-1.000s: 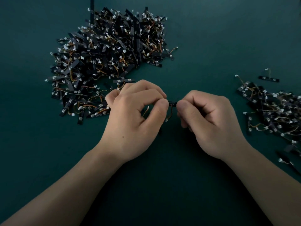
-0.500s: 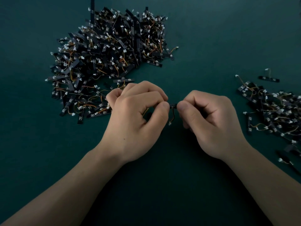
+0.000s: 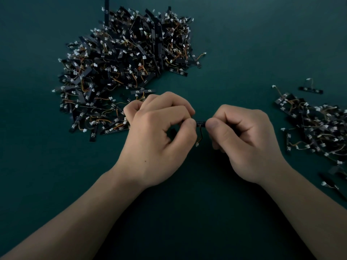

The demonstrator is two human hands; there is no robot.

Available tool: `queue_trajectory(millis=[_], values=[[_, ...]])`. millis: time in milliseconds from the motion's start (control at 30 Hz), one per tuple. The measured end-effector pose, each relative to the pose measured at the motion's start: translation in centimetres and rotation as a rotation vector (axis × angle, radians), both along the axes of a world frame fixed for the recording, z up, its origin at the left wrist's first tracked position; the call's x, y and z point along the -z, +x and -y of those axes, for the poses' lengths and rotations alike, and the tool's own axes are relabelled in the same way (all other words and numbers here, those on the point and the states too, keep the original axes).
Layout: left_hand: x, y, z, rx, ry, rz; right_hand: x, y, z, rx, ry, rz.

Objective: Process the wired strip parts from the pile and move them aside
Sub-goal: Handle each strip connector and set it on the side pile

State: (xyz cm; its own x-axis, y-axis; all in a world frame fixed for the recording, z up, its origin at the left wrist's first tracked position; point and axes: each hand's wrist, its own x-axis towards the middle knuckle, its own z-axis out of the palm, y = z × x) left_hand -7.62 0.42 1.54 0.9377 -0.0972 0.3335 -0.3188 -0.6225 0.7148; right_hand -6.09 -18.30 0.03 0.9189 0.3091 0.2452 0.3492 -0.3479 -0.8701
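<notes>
A small black wired strip part (image 3: 200, 122) is held between my two hands at the middle of the table. My left hand (image 3: 157, 137) pinches its left end and my right hand (image 3: 244, 139) pinches its right end. An orange wire with a white plug (image 3: 197, 143) dangles below the strip. Most of the strip is hidden by my fingers. A big pile of wired strip parts (image 3: 124, 70) lies behind my left hand. A smaller heap of strip parts (image 3: 315, 128) lies at the right edge.
The dark green table surface (image 3: 244, 44) spreads all round. One lone strip part (image 3: 310, 89) lies behind the right heap, and a few stray parts (image 3: 330, 182) lie near my right forearm.
Both hands kept their pinch on the strip and barely moved. The dangling wire swung lower, so its white plug now hangs further below the strip.
</notes>
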Motion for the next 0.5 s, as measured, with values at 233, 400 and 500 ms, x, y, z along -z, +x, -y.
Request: queue_trajectory(millis=[233, 400, 500], values=[[-0.08, -0.09, 0.07, 0.032, -0.005, 0.015, -0.18, -0.02, 0.01, -0.038, -0.015, -0.020], [-0.24, -0.03, 0.01, 0.048, -0.021, 0.006, -0.16, 0.01, -0.01, -0.054, -0.024, -0.022], [-0.37, 0.05, -0.17, 0.073, -0.057, 0.011, -0.17, 0.05, 0.12, -0.083, -0.019, -0.038]])
